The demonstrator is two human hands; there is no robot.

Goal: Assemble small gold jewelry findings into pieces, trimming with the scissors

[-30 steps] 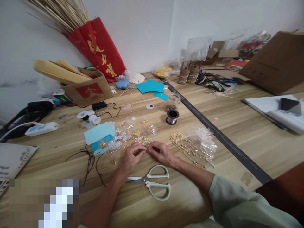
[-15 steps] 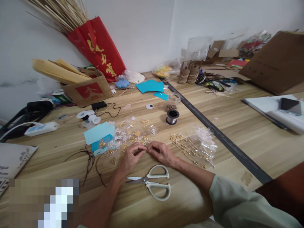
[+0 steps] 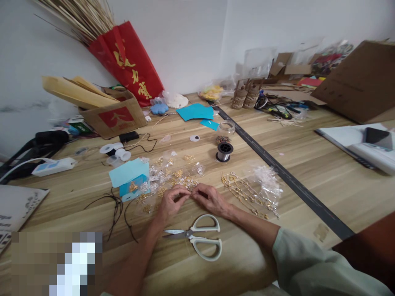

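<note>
1. While the head view looked down on the table [image 3: 253, 255], the left hand [image 3: 173, 202] and right hand [image 3: 211, 199] worked nearly fingertip to fingertip.
2. On the left hand, thumb and forefinger were pinched together at the tips; the right hand's were drawn together likewise. Anything between them was too small to make out.
3. The work seemed to sit where the two pinches met, just in front of the metal bits [image 3: 182, 179], gold and silver, some apparently in clear bags.
4. The step in hand looked like fine joining or threading, though the pictures could not settle which.
5. The scissors [image 3: 189, 234] lay slightly open before the hands, touched by neither. Beyond stood the wire spool [image 3: 224, 153]; to the right lay chains [image 3: 243, 195] beside a clear packet [image 3: 268, 181].
6. The next move, as judged, called for a steady pinch on one side and a small, precise shift on the other, with both wrists kept low and clear of the blades.
</note>
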